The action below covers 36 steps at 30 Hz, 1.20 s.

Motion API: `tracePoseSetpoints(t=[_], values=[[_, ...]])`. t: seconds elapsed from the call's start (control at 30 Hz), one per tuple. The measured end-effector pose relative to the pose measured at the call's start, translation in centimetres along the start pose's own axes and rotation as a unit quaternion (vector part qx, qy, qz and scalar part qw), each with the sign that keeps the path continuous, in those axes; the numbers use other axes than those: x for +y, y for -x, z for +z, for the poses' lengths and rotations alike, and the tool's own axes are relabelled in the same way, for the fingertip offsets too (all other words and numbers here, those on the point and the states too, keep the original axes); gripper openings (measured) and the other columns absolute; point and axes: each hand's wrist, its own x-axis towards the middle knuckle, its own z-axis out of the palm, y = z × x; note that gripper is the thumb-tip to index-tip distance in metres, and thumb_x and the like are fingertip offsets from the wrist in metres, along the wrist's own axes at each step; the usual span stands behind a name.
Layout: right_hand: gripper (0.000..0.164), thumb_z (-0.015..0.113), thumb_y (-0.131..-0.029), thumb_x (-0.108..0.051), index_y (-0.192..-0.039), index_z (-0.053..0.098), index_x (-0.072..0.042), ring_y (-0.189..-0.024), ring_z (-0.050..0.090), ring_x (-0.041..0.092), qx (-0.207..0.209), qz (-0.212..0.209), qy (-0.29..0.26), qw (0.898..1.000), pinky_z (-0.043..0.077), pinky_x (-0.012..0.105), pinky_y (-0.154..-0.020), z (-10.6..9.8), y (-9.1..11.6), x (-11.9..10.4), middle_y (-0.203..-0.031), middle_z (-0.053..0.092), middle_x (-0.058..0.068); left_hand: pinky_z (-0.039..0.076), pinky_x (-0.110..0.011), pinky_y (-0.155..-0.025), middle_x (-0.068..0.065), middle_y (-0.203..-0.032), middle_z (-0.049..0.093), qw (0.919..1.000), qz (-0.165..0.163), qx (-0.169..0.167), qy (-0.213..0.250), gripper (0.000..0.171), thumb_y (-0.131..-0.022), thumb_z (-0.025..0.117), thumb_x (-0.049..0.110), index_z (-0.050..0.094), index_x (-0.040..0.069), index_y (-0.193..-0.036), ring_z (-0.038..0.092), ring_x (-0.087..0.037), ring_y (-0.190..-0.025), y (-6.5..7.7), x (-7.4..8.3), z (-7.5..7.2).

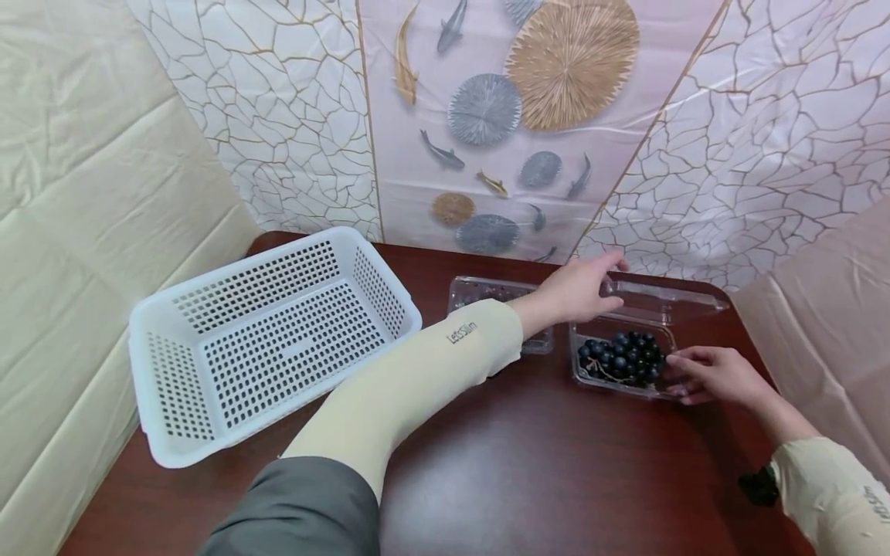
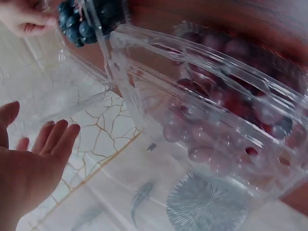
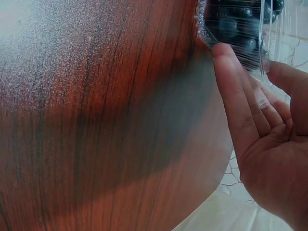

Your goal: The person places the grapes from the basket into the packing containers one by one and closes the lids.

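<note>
Dark blue-black grapes point(image 1: 626, 355) fill a clear plastic clamshell box point(image 1: 619, 391) at the right of the table, its lid point(image 1: 684, 300) folded back toward the wall. My right hand point(image 1: 716, 374) grips the box's right side, thumb at the rim and fingers against the outer wall in the right wrist view. Over the back of this box, near the raised lid, my left hand point(image 1: 580, 289) is spread with nothing in it. A second clear box point(image 1: 487, 289), partly hidden by my left forearm, contains reddish grapes point(image 2: 216, 96), seen through its plastic in the left wrist view.
A white perforated basket point(image 1: 142, 371) stands at the left of the dark wooden table point(image 1: 542, 463), with no contents visible. Patterned cloth point(image 1: 487, 177) hangs right behind the table's back edge, and plain beige cloth point(image 1: 827, 309) borders the right side.
</note>
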Motion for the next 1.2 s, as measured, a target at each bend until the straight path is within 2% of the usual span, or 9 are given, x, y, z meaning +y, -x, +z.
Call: tracePoseSetpoints(t=[0.17,0.3,0.53,0.6,0.7,0.87,0.97,1.1,1.2], values=[[0.060,0.049,-0.101,-0.033,-0.130,0.042,0.019,-0.078,0.072,0.022,-0.006,0.001,-0.025,1.000,0.059,0.043,-0.066,-0.1,0.2,0.5,-0.105,0.068,0.026,0.041,-0.017,-0.096,0.014,-0.126,0.059,0.9927,0.072,-0.073,-0.064,0.044,-0.094,0.059,0.042,0.051,0.029,-0.136,0.054,0.000,-0.114,1.0,0.7,0.7],[0.054,0.043,-0.103,-0.032,-0.129,0.043,0.016,-0.081,0.072,0.022,-0.012,-0.006,-0.071,0.997,0.059,0.046,-0.068,-0.4,0.5,1.3,-0.102,0.072,0.014,0.035,-0.017,-0.105,0.016,-0.138,0.051,0.9829,0.094,-0.120,-0.103,0.048,-0.096,0.055,0.044,0.046,0.032,-0.141,0.045,0.000,-0.127,1.8,1.2,1.2],[0.030,0.035,-0.105,-0.033,-0.108,0.063,-0.021,-0.085,0.072,0.023,-0.029,-0.025,-0.143,0.989,0.058,0.049,-0.070,-1.6,2.2,2.3,-0.097,0.073,-0.001,0.026,-0.020,-0.113,0.017,-0.149,0.038,0.9554,0.127,-0.171,-0.205,0.051,-0.099,0.048,0.043,0.036,0.034,-0.148,0.031,-0.001,-0.138,3.1,1.8,2.5],[0.030,0.034,-0.106,-0.034,-0.105,0.063,-0.026,-0.087,0.072,0.023,-0.037,-0.021,-0.152,0.987,0.058,0.048,-0.070,-1.8,2.8,2.4,-0.099,0.073,-0.001,0.027,-0.019,-0.113,0.014,-0.150,0.038,0.9478,0.137,-0.175,-0.229,0.049,-0.100,0.047,0.041,0.036,0.034,-0.148,0.031,-0.002,-0.139,3.5,1.8,3.0],[0.031,0.033,-0.106,-0.033,-0.106,0.063,-0.024,-0.090,0.071,0.025,-0.037,-0.018,-0.153,0.987,0.057,0.049,-0.073,-1.8,3.5,2.3,-0.101,0.073,0.001,0.032,-0.019,-0.110,0.011,-0.150,0.038,0.9391,0.148,-0.174,-0.257,0.046,-0.101,0.048,0.036,0.039,0.034,-0.146,0.034,-0.003,-0.137,4.0,1.7,3.8],[0.029,0.033,-0.106,-0.030,-0.114,0.059,-0.019,-0.094,0.070,0.029,-0.043,-0.027,-0.132,0.990,0.056,0.053,-0.073,-1.4,4.2,1.7,-0.104,0.073,0.004,0.038,-0.020,-0.106,0.008,-0.147,0.043,0.9354,0.157,-0.151,-0.278,0.041,-0.101,0.047,0.023,0.047,0.035,-0.140,0.039,-0.004,-0.134,4.6,1.3,5.2],[0.027,0.034,-0.106,-0.026,-0.117,0.057,-0.018,-0.095,0.070,0.029,-0.056,-0.032,-0.130,0.989,0.056,0.053,-0.072,-1.0,4.5,1.5,-0.105,0.073,0.003,0.034,-0.020,-0.108,0.008,-0.148,0.042,0.9283,0.163,-0.150,-0.299,0.040,-0.103,0.042,0.019,0.049,0.036,-0.139,0.037,-0.005,-0.136,4.8,1.2,5.8],[0.025,0.034,-0.107,-0.021,-0.116,0.057,-0.019,-0.096,0.070,0.027,-0.087,-0.037,-0.147,0.985,0.056,0.053,-0.072,-0.5,5.0,1.6,-0.107,0.072,0.005,0.031,-0.020,-0.111,0.006,-0.146,0.045,0.9205,0.176,-0.145,-0.317,0.037,-0.105,0.037,0.020,0.052,0.034,-0.136,0.038,-0.008,-0.135,5.0,1.2,6.4],[0.027,0.033,-0.107,-0.019,-0.116,0.058,-0.018,-0.097,0.069,0.026,-0.118,-0.037,-0.165,0.978,0.056,0.053,-0.073,-0.1,5.2,1.9,-0.109,0.071,0.007,0.033,-0.022,-0.110,0.006,-0.143,0.047,0.9202,0.183,-0.136,-0.318,0.035,-0.106,0.036,0.022,0.053,0.034,-0.134,0.040,-0.010,-0.134,5.2,1.1,6.7]])
